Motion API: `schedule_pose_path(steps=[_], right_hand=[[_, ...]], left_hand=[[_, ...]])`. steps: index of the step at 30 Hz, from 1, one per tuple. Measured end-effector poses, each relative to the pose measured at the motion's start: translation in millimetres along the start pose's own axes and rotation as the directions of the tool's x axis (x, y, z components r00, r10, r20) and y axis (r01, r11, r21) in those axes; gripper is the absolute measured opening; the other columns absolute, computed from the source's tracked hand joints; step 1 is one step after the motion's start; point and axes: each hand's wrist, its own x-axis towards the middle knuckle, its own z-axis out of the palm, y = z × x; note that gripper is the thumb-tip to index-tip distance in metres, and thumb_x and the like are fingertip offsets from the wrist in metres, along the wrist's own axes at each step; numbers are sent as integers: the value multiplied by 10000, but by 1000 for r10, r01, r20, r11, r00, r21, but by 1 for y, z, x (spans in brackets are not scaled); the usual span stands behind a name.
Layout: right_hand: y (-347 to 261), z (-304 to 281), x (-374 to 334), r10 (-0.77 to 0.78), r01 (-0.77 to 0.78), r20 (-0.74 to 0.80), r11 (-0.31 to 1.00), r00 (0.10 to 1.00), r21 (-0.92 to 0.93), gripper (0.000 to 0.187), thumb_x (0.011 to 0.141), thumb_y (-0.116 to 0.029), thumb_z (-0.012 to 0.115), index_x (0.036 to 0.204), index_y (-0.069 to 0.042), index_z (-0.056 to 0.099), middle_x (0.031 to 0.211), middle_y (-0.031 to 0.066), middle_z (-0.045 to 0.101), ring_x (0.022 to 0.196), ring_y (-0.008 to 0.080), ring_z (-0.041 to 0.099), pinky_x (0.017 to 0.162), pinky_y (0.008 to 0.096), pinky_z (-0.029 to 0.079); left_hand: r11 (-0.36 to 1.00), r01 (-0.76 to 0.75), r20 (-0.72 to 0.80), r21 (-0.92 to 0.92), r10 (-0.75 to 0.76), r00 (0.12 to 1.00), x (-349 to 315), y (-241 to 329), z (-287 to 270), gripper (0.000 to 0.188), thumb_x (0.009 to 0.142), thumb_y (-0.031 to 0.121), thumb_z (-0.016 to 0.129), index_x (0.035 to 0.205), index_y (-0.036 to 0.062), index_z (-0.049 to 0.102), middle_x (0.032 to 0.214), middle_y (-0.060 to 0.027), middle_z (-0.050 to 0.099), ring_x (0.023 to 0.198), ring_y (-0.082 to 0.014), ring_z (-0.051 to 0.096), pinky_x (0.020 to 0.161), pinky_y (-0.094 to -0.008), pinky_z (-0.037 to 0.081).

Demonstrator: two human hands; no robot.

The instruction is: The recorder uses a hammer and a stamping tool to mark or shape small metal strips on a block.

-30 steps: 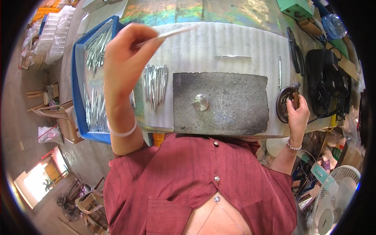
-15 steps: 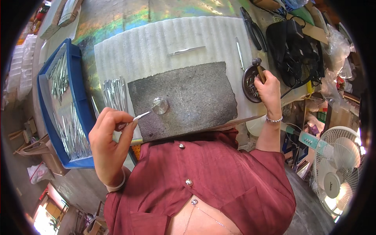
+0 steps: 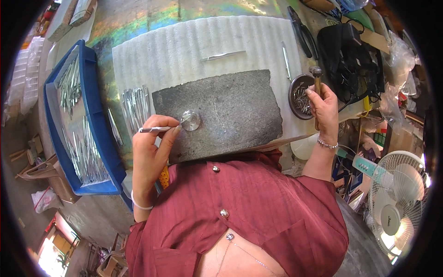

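My left hand [image 3: 152,145] pinches a thin silver metal strip [image 3: 157,129], its tip resting at a small round metal disc [image 3: 190,120] that sits on a dark grey stone slab [image 3: 221,111]. My right hand [image 3: 323,104] grips the wooden handle of a small hammer [image 3: 316,78], held upright beside a round dish of small nails [image 3: 300,97] at the slab's right edge. A bundle of similar silver strips [image 3: 136,106] lies just left of the slab.
A blue tray [image 3: 92,138] with several silver strips stands at the left. White corrugated foam sheet [image 3: 184,51] covers the bench, with loose strips [image 3: 221,56] and pliers [image 3: 300,30] on it. Black cables [image 3: 350,55] lie at the right; a white fan [image 3: 397,203] stands lower right.
My left hand came down from above the tray with the strip and brought its tip to the disc. My right hand lifted the hammer upright by the dish.
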Motion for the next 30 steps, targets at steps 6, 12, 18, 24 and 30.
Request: schedule_pose_path(steps=[6,12,18,24,30], right_hand=[[-15,13,-11,-25,23,5,985,1000,169,34,832,-41,607,845,-35,577,716,1,547,428,-3,365,358,138,282],[-32,35,-26,-59,-6,145,910,988,414,67,803,22,597,840,-25,566,847,81,599,422,3,361,352,139,275],[-60,95,-55,-107,-110,381,856,918,506,168,779,65,607,932,-4,589,833,99,621,410,8,371,345,144,256],[-75,149,-71,-81,-214,597,888,798,406,140,805,32,618,942,21,590,790,92,642,404,18,394,346,164,290],[-88,178,-89,-69,-241,695,910,715,338,54,841,-33,638,853,13,612,763,39,636,507,10,458,430,163,331]], left_hand=[[978,167,53,-121,-161,985,-4,-7,-2,82,826,10,625,902,-17,614,776,-73,613,675,-117,579,622,-243,455],[874,232,-17,-428,-265,964,-12,0,0,104,859,37,613,937,-29,596,826,-70,641,703,-118,592,651,-228,470],[494,202,98,-846,-228,969,-18,0,0,140,947,127,499,1001,1,524,945,-161,649,711,-128,607,656,-242,498],[64,214,195,-975,-226,955,-24,-6,14,150,949,156,501,1047,43,502,938,-187,644,652,-147,616,576,-237,519],[-139,241,268,-961,-241,933,-25,-9,15,152,905,113,578,1037,62,523,908,-149,649,633,-126,605,542,-214,503]])
